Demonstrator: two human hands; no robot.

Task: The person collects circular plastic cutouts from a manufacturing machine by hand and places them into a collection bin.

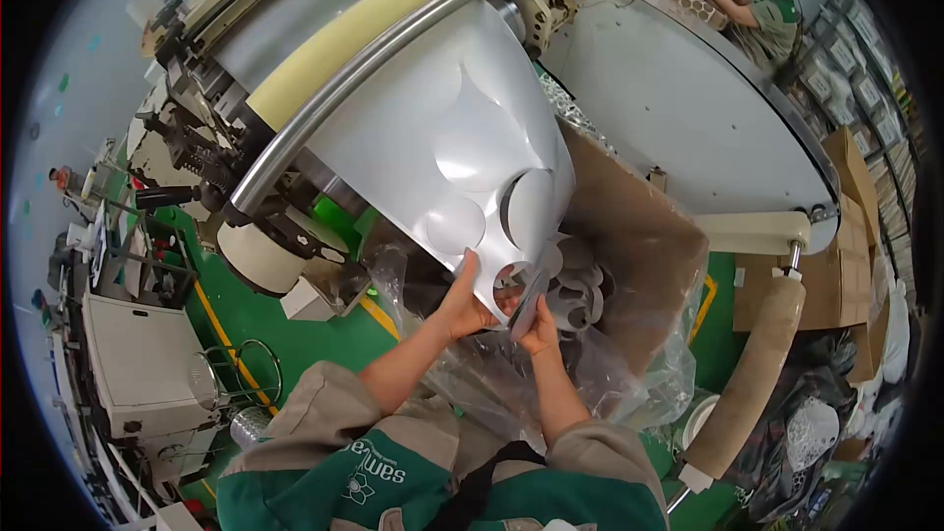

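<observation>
A wide silver sheet hangs down from the machine toward me, with large round cuts in it. One cut disc stands partly out of its hole, and another circle lies nearly flush. My left hand grips the sheet's lower edge, thumb on top, beside an open round hole. Close by on the right, my right hand pinches a grey rounded piece at the sheet's lower tip. Below the hands, loose silver cut-outs lie in a plastic-lined cardboard box.
A curved steel bar and a yellow roller cross the machine above the sheet. On the right hangs a brown padded roll. A white cabinet stands left. Another person works at the far upper right.
</observation>
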